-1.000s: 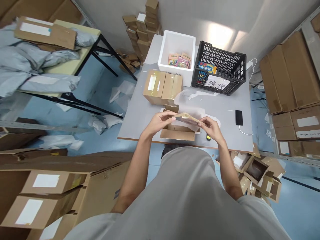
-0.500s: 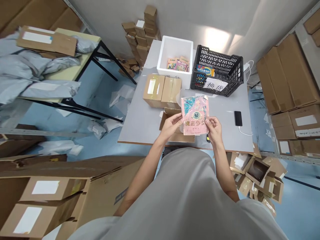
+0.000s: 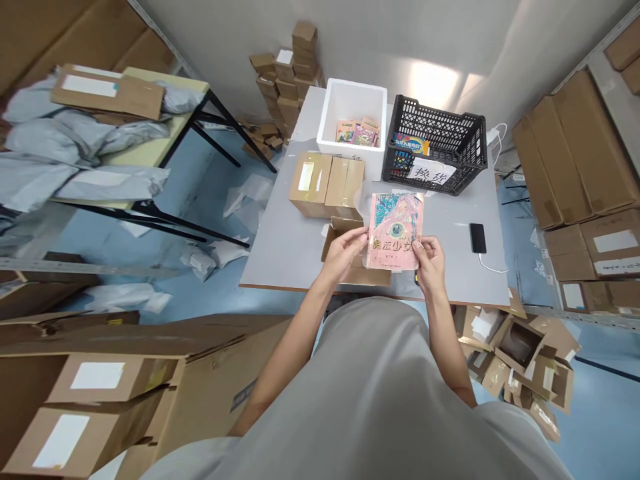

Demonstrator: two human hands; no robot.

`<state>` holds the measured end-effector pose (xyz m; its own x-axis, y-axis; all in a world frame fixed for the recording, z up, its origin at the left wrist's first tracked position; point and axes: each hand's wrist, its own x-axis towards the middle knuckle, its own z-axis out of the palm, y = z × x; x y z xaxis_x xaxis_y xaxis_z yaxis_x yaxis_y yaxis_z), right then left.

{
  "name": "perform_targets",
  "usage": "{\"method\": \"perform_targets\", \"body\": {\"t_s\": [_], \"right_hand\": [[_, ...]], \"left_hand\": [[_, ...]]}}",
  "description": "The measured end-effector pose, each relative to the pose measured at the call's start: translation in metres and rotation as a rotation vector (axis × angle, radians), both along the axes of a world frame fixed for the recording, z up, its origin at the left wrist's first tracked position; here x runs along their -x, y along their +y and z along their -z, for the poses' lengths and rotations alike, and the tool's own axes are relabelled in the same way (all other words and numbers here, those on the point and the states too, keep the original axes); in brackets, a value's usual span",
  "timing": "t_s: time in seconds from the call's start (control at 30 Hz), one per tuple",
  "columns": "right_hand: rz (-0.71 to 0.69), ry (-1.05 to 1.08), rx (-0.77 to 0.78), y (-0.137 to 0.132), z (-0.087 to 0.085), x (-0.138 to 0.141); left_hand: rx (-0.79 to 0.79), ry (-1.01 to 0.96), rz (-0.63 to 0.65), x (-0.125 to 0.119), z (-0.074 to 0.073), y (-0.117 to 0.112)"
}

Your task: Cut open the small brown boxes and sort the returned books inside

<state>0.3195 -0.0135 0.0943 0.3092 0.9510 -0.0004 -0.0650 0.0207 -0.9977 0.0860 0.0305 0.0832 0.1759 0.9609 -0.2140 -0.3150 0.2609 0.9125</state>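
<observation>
A pink book point(image 3: 396, 230) with a blue-and-pink illustrated cover, an eye-like emblem and Chinese lettering is held cover-up above the front of the table. My right hand point(image 3: 430, 261) grips its lower right edge, thumb on the cover. At the left edge, my left hand point(image 3: 344, 253) pinches the book between thumb and fingers; the fingers' far side is hidden. An open cardboard box point(image 3: 367, 276) lies on the table below the book and my left hand, partly covered by both.
Taped cartons point(image 3: 310, 183), a white foam box point(image 3: 350, 148) holding small books, and a black crate point(image 3: 435, 150) with a paper sign stand at the back of the grey table point(image 3: 460, 280). A charging phone point(image 3: 477, 238) lies right. Discarded boxes point(image 3: 520, 347) pile on the floor.
The book and both hands stay nearly in place, with the book turned slightly. The whole view has shifted a little, moving the surroundings slightly right and down.
</observation>
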Motion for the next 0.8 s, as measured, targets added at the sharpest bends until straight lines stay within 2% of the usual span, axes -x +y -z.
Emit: {"method": "perform_targets", "body": {"t_s": [0.1, 0.27, 0.4, 0.53, 0.6, 0.7, 0.8], "right_hand": [[0.005, 0.030, -0.009, -0.002, -0.001, 0.001], [0.008, -0.021, 0.003, -0.003, 0.004, 0.000], [0.061, -0.078, -0.002, -0.007, 0.006, 0.000], [0.211, -0.361, -0.098, -0.017, -0.009, 0.006], [0.193, -0.487, -0.155, -0.023, -0.019, 0.015], [0.062, -0.484, -0.141, -0.031, -0.030, 0.033], [0.076, -0.428, -0.090, -0.032, -0.032, 0.047]], "left_hand": [[0.018, -0.037, 0.004, 0.000, 0.002, -0.002], [0.103, -0.118, 0.131, -0.008, 0.003, -0.013], [0.096, -0.113, 0.071, -0.016, 0.004, -0.022], [-0.041, 0.010, -0.018, -0.019, -0.001, -0.029], [-0.159, 0.136, -0.068, -0.022, -0.009, -0.035], [-0.332, 0.288, -0.100, -0.032, -0.024, -0.048], [-0.481, 0.327, -0.008, -0.043, -0.033, -0.061]]}}
